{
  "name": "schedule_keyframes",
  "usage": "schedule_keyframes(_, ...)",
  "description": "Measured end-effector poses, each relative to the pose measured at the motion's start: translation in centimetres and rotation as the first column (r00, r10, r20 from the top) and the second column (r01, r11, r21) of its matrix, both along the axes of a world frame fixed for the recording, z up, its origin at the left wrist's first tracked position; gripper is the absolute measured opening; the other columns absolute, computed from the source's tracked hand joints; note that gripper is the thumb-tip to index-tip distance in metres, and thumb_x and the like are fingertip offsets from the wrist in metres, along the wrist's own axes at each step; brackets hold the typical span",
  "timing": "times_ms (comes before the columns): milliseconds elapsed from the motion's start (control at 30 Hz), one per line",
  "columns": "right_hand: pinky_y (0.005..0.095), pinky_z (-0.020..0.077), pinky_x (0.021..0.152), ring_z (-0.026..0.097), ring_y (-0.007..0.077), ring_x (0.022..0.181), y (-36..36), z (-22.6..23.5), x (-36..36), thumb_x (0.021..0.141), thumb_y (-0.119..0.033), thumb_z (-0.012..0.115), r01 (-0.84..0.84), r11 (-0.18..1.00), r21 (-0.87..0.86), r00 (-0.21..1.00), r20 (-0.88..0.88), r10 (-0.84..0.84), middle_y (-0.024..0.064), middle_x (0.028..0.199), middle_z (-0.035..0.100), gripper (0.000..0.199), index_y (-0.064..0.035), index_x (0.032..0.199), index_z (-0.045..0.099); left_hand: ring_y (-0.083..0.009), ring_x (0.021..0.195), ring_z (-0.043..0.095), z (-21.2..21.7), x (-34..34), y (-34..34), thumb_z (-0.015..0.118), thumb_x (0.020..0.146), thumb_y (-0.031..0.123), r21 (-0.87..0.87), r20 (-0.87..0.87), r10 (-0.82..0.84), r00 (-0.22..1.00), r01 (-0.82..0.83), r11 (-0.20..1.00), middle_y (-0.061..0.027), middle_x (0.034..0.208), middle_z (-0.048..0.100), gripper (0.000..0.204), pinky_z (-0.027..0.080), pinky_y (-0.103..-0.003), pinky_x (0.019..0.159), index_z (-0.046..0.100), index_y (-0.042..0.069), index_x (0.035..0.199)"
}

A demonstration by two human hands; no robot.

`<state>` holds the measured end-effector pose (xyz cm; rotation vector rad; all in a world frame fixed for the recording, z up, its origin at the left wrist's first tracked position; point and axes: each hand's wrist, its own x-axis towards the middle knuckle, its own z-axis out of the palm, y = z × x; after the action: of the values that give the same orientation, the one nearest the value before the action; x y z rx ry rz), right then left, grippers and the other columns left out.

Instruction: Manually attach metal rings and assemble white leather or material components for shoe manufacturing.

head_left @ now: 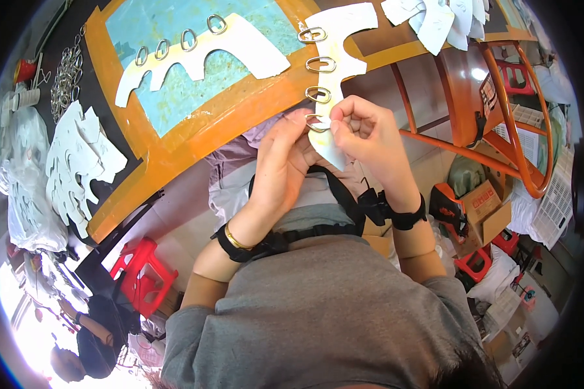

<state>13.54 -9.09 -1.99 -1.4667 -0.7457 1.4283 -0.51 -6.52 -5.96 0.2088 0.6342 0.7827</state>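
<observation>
A white cut-out piece with tabs hangs over the table's near edge, several oval metal rings along its left side. At its lower end, an oval metal ring lies between my hands. My left hand is closed around that end, thumb and finger at the ring. My right hand is closed too, its thumb and forefinger pinching the white piece's edge beside the ring. To the left, a second white piece lies flat, with metal rings along its upper edge.
The table has an orange taped border and a blue-green area. Stacked white pieces and a bunch of metal rings are at its left; more white pieces lie far right. An orange chair, red stool and a person surround it.
</observation>
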Motion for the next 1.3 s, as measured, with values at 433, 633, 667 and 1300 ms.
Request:
schedule_keyframes(433, 0.0182, 0.0417, 0.058, 0.048, 0.0025, 0.065, -0.9, -0.8, -0.1, 0.079, -0.003, 0.058, -0.052, 0.998, 0.036, 0.975, 0.219, 0.043, -0.0009, 0.071, 0.053, 0.005, 0.0018, 0.080, 0.055, -0.0091, 0.080, 0.061, -0.6, -0.6, 0.3, 0.060, 0.083, 0.002, 0.113, -0.238, -0.133, 0.962, 0.164, 0.980, -0.0075, 0.090, 0.063, 0.012, 0.049, -0.021, 0.072, 0.059, -0.005, 0.093)
schedule_keyframes(633, 0.0212, 0.0450, 0.056, 0.053, 0.0049, 0.066, -0.7, 0.2, -0.3, 0.081, -0.006, 0.062, -0.127, 0.986, 0.110, 0.932, 0.353, 0.080, 0.0025, 0.074, 0.058, 0.010, 0.0024, 0.081, 0.056, -0.0073, 0.080, 0.059, -0.2, -0.6, -0.2, 0.062, 0.082, 0.002, 0.382, -0.421, -0.021, 0.907, 0.198, 0.902, -0.0060, 0.089, 0.063, 0.018, 0.049, -0.021, 0.071, 0.059, -0.006, 0.098)
schedule_keyframes(667, 0.0225, 0.0448, 0.055, 0.055, 0.0080, 0.065, -0.7, 0.6, -0.1, 0.081, -0.006, 0.062, -0.131, 0.989, 0.063, 0.933, 0.345, 0.101, 0.0040, 0.075, 0.057, 0.010, 0.0013, 0.081, 0.055, -0.0070, 0.079, 0.059, -0.3, -0.7, -0.2, 0.061, 0.083, 0.003, 0.376, -0.430, -0.029, 0.903, 0.209, 0.903, -0.0060, 0.089, 0.063, 0.019, 0.049, -0.020, 0.071, 0.059, -0.006, 0.099)
schedule_keyframes(1300, 0.0178, 0.0377, 0.059, 0.046, 0.0053, 0.068, -1.1, -1.5, 0.3, 0.085, -0.002, 0.056, -0.168, 0.953, 0.251, 0.848, 0.530, 0.011, -0.0001, 0.078, 0.050, 0.004, 0.0017, 0.084, 0.053, -0.0056, 0.071, 0.058, 0.6, -0.7, 0.3, 0.061, 0.083, 0.008, 0.439, -0.548, -0.105, 0.830, 0.393, 0.808, -0.0045, 0.082, 0.065, 0.017, 0.047, -0.021, 0.063, 0.061, -0.004, 0.095)
